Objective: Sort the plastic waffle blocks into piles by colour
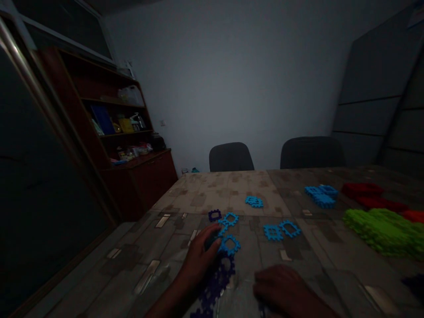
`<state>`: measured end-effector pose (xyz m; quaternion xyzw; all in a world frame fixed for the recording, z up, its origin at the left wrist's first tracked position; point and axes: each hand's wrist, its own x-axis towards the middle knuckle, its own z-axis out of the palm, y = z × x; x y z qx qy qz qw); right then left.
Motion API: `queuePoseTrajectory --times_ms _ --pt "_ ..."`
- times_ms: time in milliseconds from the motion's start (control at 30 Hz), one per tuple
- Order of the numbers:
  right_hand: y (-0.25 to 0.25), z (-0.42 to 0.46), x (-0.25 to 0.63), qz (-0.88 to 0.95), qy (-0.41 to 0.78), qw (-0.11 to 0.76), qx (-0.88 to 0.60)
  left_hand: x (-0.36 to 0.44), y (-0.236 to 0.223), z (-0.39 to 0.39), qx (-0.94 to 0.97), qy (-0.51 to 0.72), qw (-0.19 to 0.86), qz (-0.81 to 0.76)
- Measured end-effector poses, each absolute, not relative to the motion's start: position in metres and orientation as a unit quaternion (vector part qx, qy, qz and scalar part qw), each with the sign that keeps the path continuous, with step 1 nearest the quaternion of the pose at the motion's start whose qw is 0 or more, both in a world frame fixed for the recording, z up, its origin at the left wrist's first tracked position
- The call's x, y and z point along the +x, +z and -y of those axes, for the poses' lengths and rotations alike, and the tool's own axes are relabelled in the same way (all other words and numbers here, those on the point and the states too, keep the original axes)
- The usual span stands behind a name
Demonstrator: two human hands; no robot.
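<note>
My left hand (202,254) rests on the table with its thumb and fingers curved in around the edge of a blue notched building tile (222,228). Other blue frame tiles, one farther off (231,218) and one nearer (231,244), lie against it. Running toward me beside the left wrist is a string of dark purple notched tiles (217,282). To the right, my right hand (281,287) is low over the table, fingers curled and blurred. A small dark piece (261,308) shows beneath it, too dim to make out.
A single purple frame tile (215,215) lies beyond my left hand. More blue tiles sit at mid-table (273,232) and farther back (254,202). Blue (320,196), red (362,190) and green stacks (386,229) stand right. Two chairs (231,157) are behind the table.
</note>
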<state>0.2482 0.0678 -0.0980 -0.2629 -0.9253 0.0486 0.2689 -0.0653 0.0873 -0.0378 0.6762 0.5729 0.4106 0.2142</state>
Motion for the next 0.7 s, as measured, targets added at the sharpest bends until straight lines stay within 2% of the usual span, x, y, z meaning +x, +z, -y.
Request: queuePoseTrajectory --times_ms 100,200,300,467,567,700 --pt "-0.079 -0.113 0.276 0.823 0.075 0.260 -0.500 -0.080 -0.028 -0.105 0.676 0.411 0.210 -0.575" --pt "-0.071 -0.153 0.290 0.766 0.064 0.259 -0.584 -0.103 -0.029 -0.116 0.671 0.399 0.195 -0.594" --pt "-0.075 -0.161 0.282 0.766 0.074 0.250 -0.588 -0.111 -0.047 -0.103 0.664 0.378 0.196 -0.615" --pt "-0.064 -0.155 0.239 0.809 0.114 0.245 -0.523 -0.080 -0.075 -0.074 0.706 0.335 0.236 -0.578" --pt "-0.040 -0.179 0.221 0.813 0.116 0.260 -0.508 -0.065 -0.068 -0.093 0.746 0.323 0.189 -0.551" --pt "-0.020 -0.196 0.220 0.816 0.098 0.278 -0.497 -0.071 -0.054 -0.150 0.718 0.337 0.131 -0.595"
